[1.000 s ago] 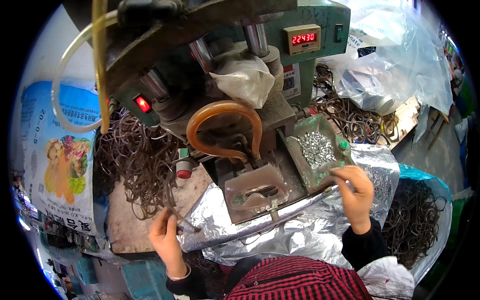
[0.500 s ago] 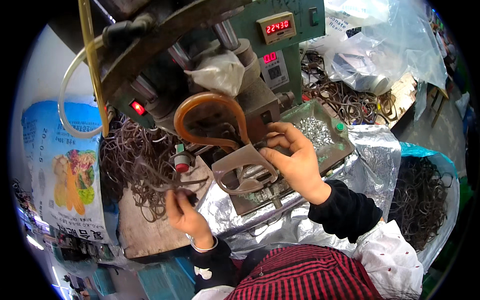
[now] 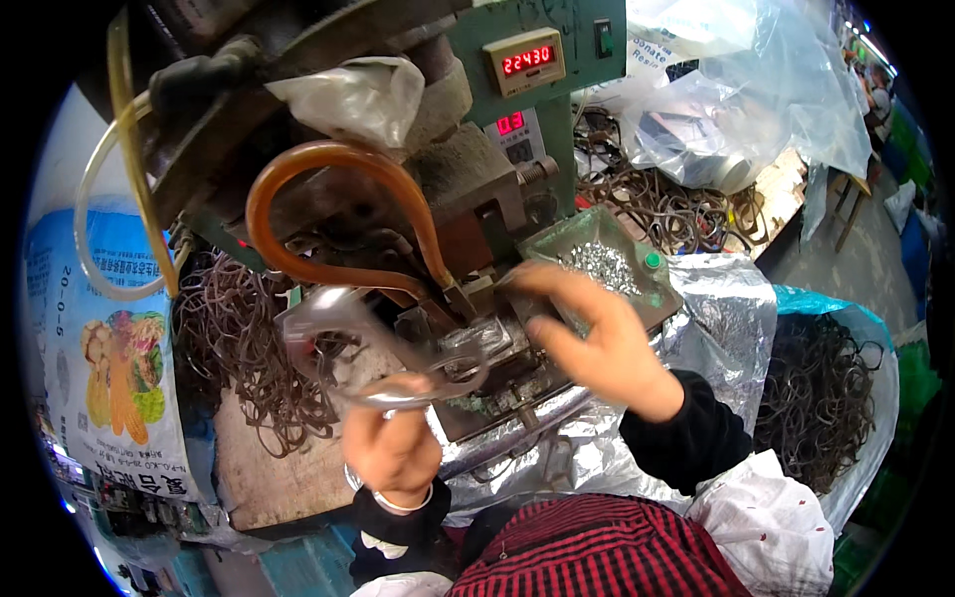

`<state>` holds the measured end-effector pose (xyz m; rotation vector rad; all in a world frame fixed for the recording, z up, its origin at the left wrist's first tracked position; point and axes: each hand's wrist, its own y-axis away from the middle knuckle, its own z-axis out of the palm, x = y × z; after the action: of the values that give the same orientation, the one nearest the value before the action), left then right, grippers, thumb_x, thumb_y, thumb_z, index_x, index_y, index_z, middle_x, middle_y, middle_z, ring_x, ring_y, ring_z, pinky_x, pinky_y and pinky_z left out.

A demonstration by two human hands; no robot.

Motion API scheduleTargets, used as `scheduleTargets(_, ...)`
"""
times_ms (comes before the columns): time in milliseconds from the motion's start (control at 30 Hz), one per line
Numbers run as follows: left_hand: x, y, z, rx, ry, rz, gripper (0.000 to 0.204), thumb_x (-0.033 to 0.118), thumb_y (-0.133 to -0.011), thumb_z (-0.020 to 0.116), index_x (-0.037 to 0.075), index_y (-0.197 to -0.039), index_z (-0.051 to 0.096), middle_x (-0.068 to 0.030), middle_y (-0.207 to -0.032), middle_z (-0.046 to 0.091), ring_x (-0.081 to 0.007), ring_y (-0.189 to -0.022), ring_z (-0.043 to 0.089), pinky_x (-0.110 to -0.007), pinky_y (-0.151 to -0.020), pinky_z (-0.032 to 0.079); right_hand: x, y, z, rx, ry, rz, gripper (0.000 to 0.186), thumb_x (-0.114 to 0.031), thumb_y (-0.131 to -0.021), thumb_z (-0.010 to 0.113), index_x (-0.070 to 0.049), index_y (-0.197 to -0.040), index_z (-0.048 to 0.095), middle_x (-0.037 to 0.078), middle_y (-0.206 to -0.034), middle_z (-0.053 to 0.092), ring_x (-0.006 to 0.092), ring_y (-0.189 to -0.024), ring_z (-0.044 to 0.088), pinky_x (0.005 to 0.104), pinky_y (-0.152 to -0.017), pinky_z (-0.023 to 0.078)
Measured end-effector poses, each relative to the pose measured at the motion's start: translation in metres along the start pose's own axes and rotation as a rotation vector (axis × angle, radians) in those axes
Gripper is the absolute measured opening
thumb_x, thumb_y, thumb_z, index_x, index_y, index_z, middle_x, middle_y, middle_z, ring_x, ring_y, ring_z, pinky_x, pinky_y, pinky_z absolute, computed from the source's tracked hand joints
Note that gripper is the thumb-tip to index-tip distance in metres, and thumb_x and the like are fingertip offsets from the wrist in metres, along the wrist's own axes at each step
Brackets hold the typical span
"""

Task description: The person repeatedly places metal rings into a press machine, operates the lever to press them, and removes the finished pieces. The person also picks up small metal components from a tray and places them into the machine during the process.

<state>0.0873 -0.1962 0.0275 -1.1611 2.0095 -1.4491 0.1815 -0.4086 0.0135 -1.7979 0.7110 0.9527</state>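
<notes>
A workshop floor stretches off to the right, and here in front looms the big green press (image 3: 587,60), filling the upper middle. Below it sits the counter (image 3: 264,483), bare board at lower left, silver foil (image 3: 721,308) crumpled across the front and right. A blue-and-white printed sack (image 3: 124,348) stands at far left; a bag of dark loops (image 3: 821,398) sits at right, and a tangled heap of strips (image 3: 244,348) lies left of the press. Now the hands: the right hand (image 3: 597,343) reaches in from lower right, fingers spread, thumb apart, right beside the press bed; blur hides whether it touches. The left hand (image 3: 396,448), palm low, pinches the lower edge of a smoky grey frame (image 3: 343,310), which tilts, blurred, above the counter, left of the bed. A brown hose (image 3: 261,214) arches just behind that frame, screening part of the press. Over to the right, a green tray (image 3: 652,298) cradles tiny shiny metal bits (image 3: 602,267).
</notes>
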Motion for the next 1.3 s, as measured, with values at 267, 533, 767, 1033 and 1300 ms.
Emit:
scheduleTargets(267,-0.004,0.009,0.032,-0.071,0.081,0.128,0.045,-0.012,-0.064,0.067,0.004,-0.106,0.073,-0.0073,-0.087,0.065,-0.0216,-0.063,0.056,-0.032,-0.055,0.046,0.098,0.014,-0.037,0.305,0.906,-0.038,0.014,-0.010,-0.076,0.073,-0.005,-0.086,0.065,0.014,-0.111,0.064,0.0359,-0.121,0.054,0.0470,-0.085,0.051)
scheduleTargets(533,-0.009,0.015,0.016,-0.228,0.203,0.034,0.032,-0.008,-0.074,0.063,-0.002,-0.105,0.068,-0.0118,-0.090,0.067,-0.0206,-0.069,0.061,-0.029,-0.057,0.046,0.104,-0.003,-0.034,0.422,0.567,0.106,0.010,-0.008,-0.086,0.066,-0.002,-0.094,0.064,0.018,-0.089,0.066,0.0371,-0.086,0.063,0.0420,-0.076,0.049)
scheduleTargets(767,0.027,0.018,0.016,-0.086,0.082,-0.164,0.035,-0.012,-0.068,0.072,-0.002,-0.102,0.071,-0.0193,-0.118,0.066,-0.0270,-0.078,0.064,-0.031,-0.066,0.051,0.102,0.004,-0.035,0.361,0.282,0.245,0.014,-0.006,-0.093,0.064,0.002,-0.105,0.064,0.007,-0.093,0.068,0.0129,-0.086,0.063,0.0263,-0.078,0.049)
scheduleTargets(1033,-0.019,-0.002,-0.097,-0.110,-0.791,-0.384,0.023,-0.001,-0.077,0.071,0.006,-0.098,0.073,-0.0091,-0.099,0.065,-0.0290,-0.094,0.058,-0.042,-0.085,0.042,0.091,0.013,-0.033,0.362,0.292,0.183,0.013,-0.002,-0.091,0.063,0.003,-0.103,0.066,0.010,-0.092,0.069,0.0157,-0.086,0.065,0.0278,-0.079,0.050)
scheduleTargets(1300,-0.175,0.065,-0.125,-0.694,-0.933,-0.694,0.015,0.020,-0.065,0.079,0.011,-0.077,0.079,-0.0114,-0.081,0.070,-0.0315,-0.081,0.065,-0.042,-0.070,0.051,0.085,-0.002,-0.012,0.388,0.198,0.192,0.013,-0.005,-0.090,0.066,0.002,-0.101,0.065,0.008,-0.090,0.069,0.0142,-0.084,0.065,0.0278,-0.077,0.050)
